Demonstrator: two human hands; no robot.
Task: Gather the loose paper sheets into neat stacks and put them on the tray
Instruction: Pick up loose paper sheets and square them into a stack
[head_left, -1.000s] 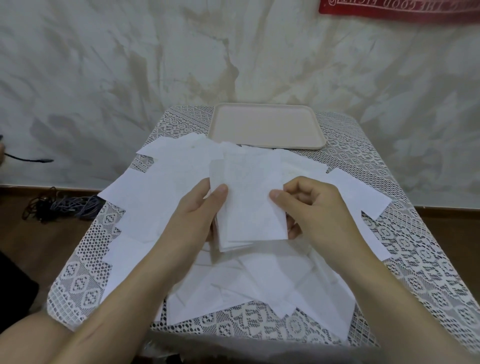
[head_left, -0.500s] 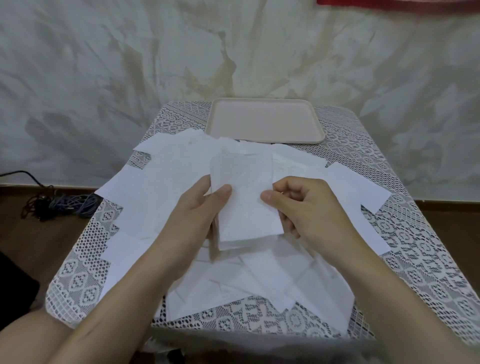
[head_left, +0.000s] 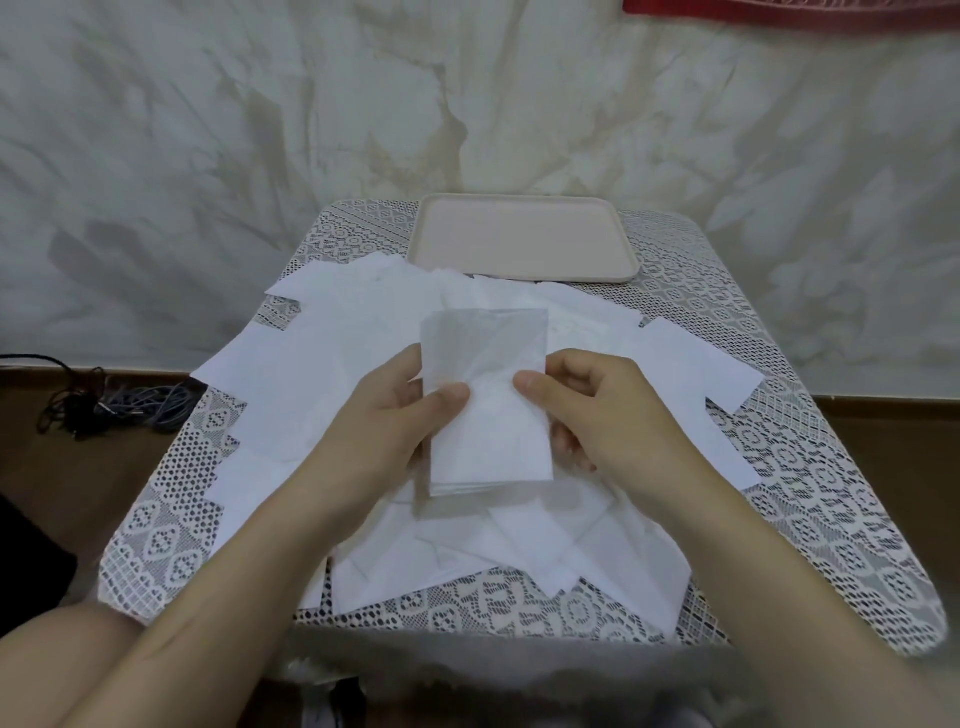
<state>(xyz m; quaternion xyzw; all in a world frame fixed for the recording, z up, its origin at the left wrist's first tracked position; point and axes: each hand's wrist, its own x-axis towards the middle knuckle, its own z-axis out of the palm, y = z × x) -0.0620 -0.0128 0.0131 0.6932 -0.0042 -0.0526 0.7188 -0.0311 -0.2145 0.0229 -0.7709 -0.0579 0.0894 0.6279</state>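
A small stack of white paper sheets (head_left: 485, 395) stands nearly upright above the table's middle, held between both hands. My left hand (head_left: 384, 415) grips its left edge, thumb across the front. My right hand (head_left: 587, 410) pinches its right edge with thumb in front and curled fingers behind. Many loose white sheets (head_left: 322, 364) lie scattered over the lace-covered table (head_left: 810, 519), under and around the hands. A beige tray (head_left: 524, 239) sits at the far edge with nothing on it.
A pale marbled wall rises behind the table. Dark cables (head_left: 119, 405) lie on the brown floor at left. A red banner (head_left: 789, 13) hangs at the top right. A dark object (head_left: 31, 561) shows at the lower left edge.
The held stack has been squared narrower and tipped more upright. Both hands closed in toward each other, and the right thumb slid toward the stack's middle.
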